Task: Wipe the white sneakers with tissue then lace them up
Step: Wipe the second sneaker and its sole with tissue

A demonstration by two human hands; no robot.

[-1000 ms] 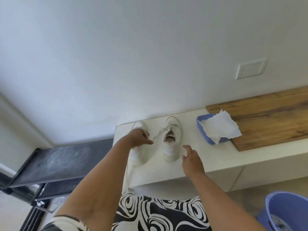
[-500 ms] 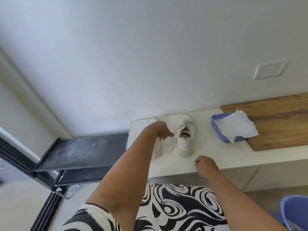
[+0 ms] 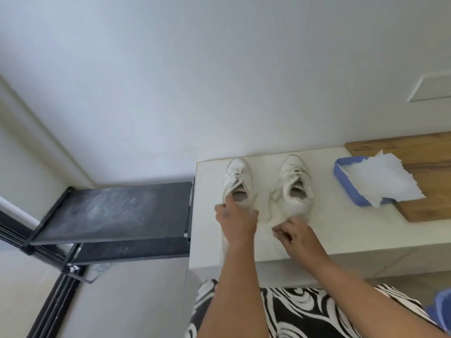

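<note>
On the desk [image 3: 341,230], left hand [image 3: 235,222] grips left sneaker's [image 3: 238,181] heel; right hand [image 3: 296,234] pinches a lace [image 3: 269,203]. Tugging may drag the right sneaker [image 3: 296,184] off.

A white bench [image 3: 341,230] stands against a pale wall [image 3: 219,69]. At its right end lies a wooden board [image 3: 434,206]. A white wall plate [image 3: 432,90] is set in the wall above. To the left of the bench stands a dusty black rack [image 3: 112,211] with a lower shelf [image 3: 127,251]. A blue bucket [image 3: 441,306] shows at the lower right edge.
</note>
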